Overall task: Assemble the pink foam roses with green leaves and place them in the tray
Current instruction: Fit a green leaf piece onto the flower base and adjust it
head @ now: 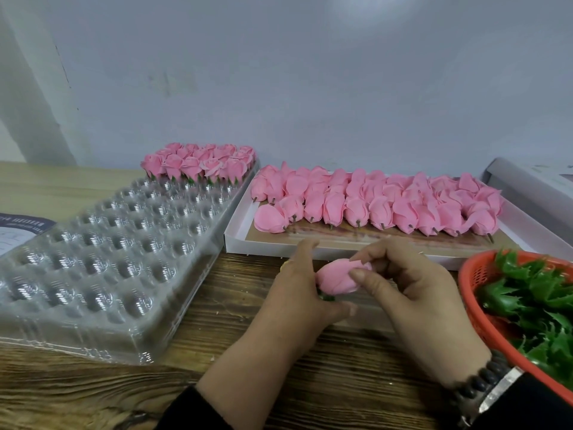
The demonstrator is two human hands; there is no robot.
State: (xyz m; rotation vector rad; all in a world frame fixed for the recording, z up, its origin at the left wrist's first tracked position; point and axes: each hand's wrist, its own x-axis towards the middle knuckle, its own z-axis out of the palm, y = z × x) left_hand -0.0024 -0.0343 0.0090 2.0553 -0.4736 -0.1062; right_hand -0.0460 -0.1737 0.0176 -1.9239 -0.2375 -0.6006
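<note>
A: Quick, what step am I on?

B: Mid-assembly, I'd say. My left hand (305,293) is curled round the base of one pink foam rose (339,279), held just above the wooden table (217,305). A bit of green leaf (326,297) peeks out under the bud, against the left palm. My right hand (412,293) pinches the bud's tip with thumb and fingers. Neither hand is slack; both have hold of the same rose.

A: Leaf seated?

B: Can't tell, the left hand hides the joint. Looks like I'm pressing or shaping the petals onto it.

A: Next move?

B: My guess: finish the seating, then carry the rose left to the clear plastic tray (102,243) and drop it upright in a free cup. The finished roses (198,164) fill only the far rows, so the next cup sits just in front of them, a long reach over the tray.

A: Anything around?

B: White box (238,225) of unassembled buds (378,206) straight ahead, stems pointing at me. Red basket (471,290) of green leaves (527,293) just beside my right wrist. A printed sheet (18,231) at far left, under the tray's edge.

A: Obstacles?

B: Nothing blocks the path to the tray. Only risks I see: the foam could crush under a hard pinch, and a sleeve could brush the basket.
</note>
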